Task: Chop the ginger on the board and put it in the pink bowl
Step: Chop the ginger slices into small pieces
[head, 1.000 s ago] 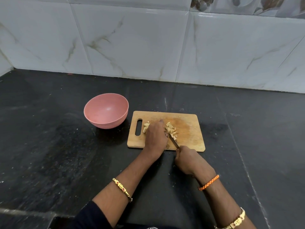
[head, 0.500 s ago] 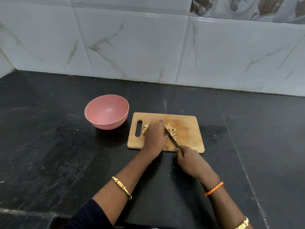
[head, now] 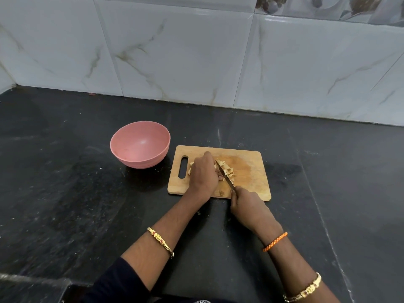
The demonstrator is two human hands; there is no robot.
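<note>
A wooden chopping board (head: 251,171) with a handle slot lies on the black counter. Pale ginger pieces (head: 228,169) sit on its middle, with a few more showing left of my left hand. My left hand (head: 203,173) presses down on the ginger, fingers curled over it. My right hand (head: 247,204) grips the handle of a knife (head: 225,173) at the board's near edge, and the blade angles up-left into the pieces, right beside my left fingers. The pink bowl (head: 140,144) stands empty just left of the board.
The black stone counter (head: 65,204) stretches wide on both sides. A white marble-tiled wall (head: 196,57) closes off the back. The counter's near edge shows at the bottom left. Bangles and an orange thread are on my wrists.
The knife blade has slid further up into the ginger pile and my right hand has moved slightly toward the board. My left hand stays on the ginger.
</note>
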